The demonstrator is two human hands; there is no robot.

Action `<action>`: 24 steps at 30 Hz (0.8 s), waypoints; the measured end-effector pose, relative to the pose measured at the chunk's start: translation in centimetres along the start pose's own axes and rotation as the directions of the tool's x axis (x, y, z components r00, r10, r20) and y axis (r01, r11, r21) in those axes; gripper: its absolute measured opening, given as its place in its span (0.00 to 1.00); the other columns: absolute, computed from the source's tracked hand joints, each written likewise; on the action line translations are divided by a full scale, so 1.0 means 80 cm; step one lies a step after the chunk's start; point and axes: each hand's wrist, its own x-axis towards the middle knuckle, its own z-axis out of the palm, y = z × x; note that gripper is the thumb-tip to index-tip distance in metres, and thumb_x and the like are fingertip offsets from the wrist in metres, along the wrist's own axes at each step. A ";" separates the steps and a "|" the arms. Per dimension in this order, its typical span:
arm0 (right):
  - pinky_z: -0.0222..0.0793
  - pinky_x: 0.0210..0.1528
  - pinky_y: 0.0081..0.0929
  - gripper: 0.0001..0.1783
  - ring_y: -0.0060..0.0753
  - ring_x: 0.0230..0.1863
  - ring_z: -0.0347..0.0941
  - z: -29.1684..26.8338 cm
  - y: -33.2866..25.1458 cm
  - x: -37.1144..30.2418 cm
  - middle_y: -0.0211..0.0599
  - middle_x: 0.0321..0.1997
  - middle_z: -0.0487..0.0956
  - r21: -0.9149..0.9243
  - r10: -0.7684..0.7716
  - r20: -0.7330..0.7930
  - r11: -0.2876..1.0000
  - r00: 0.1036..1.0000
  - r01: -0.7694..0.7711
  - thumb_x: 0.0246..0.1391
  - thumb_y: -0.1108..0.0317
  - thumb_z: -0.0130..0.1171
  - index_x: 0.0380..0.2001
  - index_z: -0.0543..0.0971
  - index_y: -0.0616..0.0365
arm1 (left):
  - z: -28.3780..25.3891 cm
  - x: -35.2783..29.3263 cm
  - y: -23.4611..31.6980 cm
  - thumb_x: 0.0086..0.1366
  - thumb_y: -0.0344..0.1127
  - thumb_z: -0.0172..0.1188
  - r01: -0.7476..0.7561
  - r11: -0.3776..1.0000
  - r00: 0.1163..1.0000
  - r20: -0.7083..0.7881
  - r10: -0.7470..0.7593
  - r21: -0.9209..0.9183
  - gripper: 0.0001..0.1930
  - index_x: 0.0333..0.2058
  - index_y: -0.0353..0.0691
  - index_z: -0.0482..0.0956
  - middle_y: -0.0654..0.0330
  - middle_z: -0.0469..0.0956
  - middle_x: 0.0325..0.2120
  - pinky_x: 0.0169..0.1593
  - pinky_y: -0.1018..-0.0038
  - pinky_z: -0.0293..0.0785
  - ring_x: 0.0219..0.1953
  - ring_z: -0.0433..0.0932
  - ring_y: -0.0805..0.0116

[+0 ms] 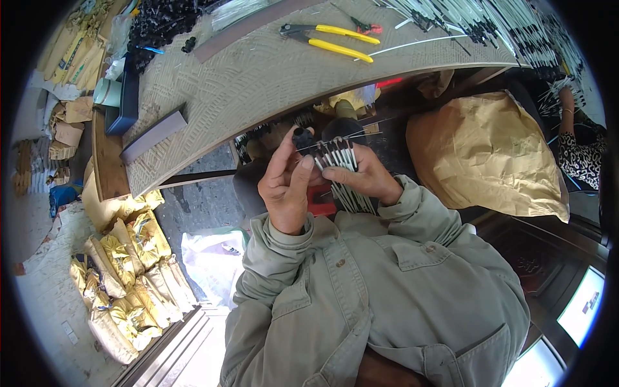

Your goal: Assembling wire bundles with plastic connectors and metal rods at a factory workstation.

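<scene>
In front of my chest, my right hand [376, 175] is closed round a fanned bundle of thin white rods [340, 157] with dark tips, its thumb lying across them. The rods' lower ends hang below that hand. Long thin wires [369, 133] cross at the rods' dark tips and stick out to the right. My left hand [285, 188] is closed, with a small black round part [302, 137] at its fingertips. Its thumb is close beside the leftmost rods; whether it touches them I cannot tell.
On the table [245, 84] lie yellow-handled pliers [332, 40], black parts [161, 29] and many white rods [464, 22]. A large brown paper sack [483, 155] stands at right. Wrapped packages [132, 277] and a white plastic bag [209, 264] are at left. A co-worker's patterned sleeve [580, 155] shows far right.
</scene>
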 end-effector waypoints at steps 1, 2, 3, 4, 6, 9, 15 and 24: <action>0.65 0.40 0.17 0.15 0.14 0.37 0.67 0.000 -0.001 -0.001 0.25 0.37 0.75 -0.005 -0.008 -0.010 1.000 1.000 0.008 0.50 0.69 0.59 0.41 0.73 0.61 | 0.000 -0.001 0.001 0.61 0.19 0.49 -0.001 1.000 1.000 0.000 0.001 0.001 0.22 0.54 0.29 0.62 0.53 0.72 0.46 0.38 0.84 0.73 0.36 0.72 0.78; 0.65 0.40 0.17 0.14 0.13 0.37 0.67 0.001 -0.002 -0.001 0.25 0.36 0.75 -0.009 -0.016 -0.019 1.000 1.000 0.016 0.50 0.69 0.59 0.41 0.73 0.60 | -0.002 -0.002 0.002 0.61 0.20 0.48 -0.008 1.000 1.000 0.018 0.008 0.016 0.22 0.55 0.29 0.62 0.53 0.72 0.46 0.39 0.83 0.73 0.37 0.72 0.77; 0.65 0.40 0.17 0.14 0.13 0.37 0.67 0.003 -0.005 -0.001 0.25 0.36 0.75 -0.009 -0.016 -0.018 1.000 1.000 0.016 0.50 0.69 0.59 0.41 0.73 0.60 | -0.002 -0.003 0.003 0.61 0.20 0.48 -0.016 0.999 0.999 0.037 0.015 0.032 0.21 0.55 0.29 0.61 0.54 0.71 0.47 0.39 0.82 0.73 0.38 0.72 0.77; 0.65 0.40 0.17 0.14 0.13 0.37 0.66 0.006 -0.009 -0.001 0.25 0.36 0.75 0.026 -0.017 -0.014 1.000 1.000 0.017 0.50 0.70 0.59 0.41 0.73 0.60 | -0.001 -0.004 0.005 0.61 0.20 0.48 -0.017 0.999 0.999 0.036 0.016 0.032 0.21 0.55 0.29 0.61 0.54 0.71 0.47 0.39 0.82 0.73 0.38 0.72 0.77; 0.65 0.40 0.17 0.15 0.14 0.37 0.66 0.005 -0.011 -0.003 0.24 0.36 0.74 0.059 -0.017 -0.014 0.998 1.000 0.018 0.50 0.70 0.59 0.41 0.73 0.60 | 0.004 -0.005 0.009 0.61 0.19 0.47 -0.037 0.994 0.998 0.049 0.032 0.099 0.21 0.55 0.29 0.61 0.53 0.70 0.48 0.42 0.81 0.73 0.42 0.72 0.74; 0.65 0.40 0.17 0.15 0.14 0.37 0.66 0.001 -0.008 -0.006 0.25 0.36 0.74 -0.030 -0.016 -0.019 0.999 1.000 0.015 0.49 0.71 0.59 0.42 0.73 0.61 | 0.004 -0.007 0.010 0.59 0.17 0.48 -0.013 0.999 0.999 0.052 0.010 0.051 0.22 0.54 0.29 0.61 0.53 0.69 0.49 0.45 0.79 0.72 0.45 0.71 0.72; 0.64 0.40 0.18 0.17 0.15 0.37 0.66 0.003 -0.003 -0.005 0.26 0.36 0.73 -0.126 -0.037 -0.018 0.991 0.999 0.034 0.49 0.71 0.59 0.43 0.72 0.62 | 0.004 -0.008 -0.006 0.54 0.17 0.54 -0.086 0.995 0.993 -0.071 0.090 0.054 0.22 0.50 0.28 0.67 0.57 0.71 0.44 0.46 0.80 0.69 0.42 0.71 0.75; 0.61 0.44 0.18 0.17 0.16 0.39 0.64 0.007 -0.005 -0.003 0.28 0.37 0.69 -0.095 -0.007 0.036 0.995 0.999 0.011 0.49 0.70 0.59 0.41 0.69 0.61 | 0.006 -0.006 -0.013 0.59 0.23 0.53 -0.119 0.990 0.979 -0.155 0.129 0.075 0.13 0.44 0.27 0.72 0.60 0.70 0.40 0.42 0.84 0.65 0.37 0.69 0.77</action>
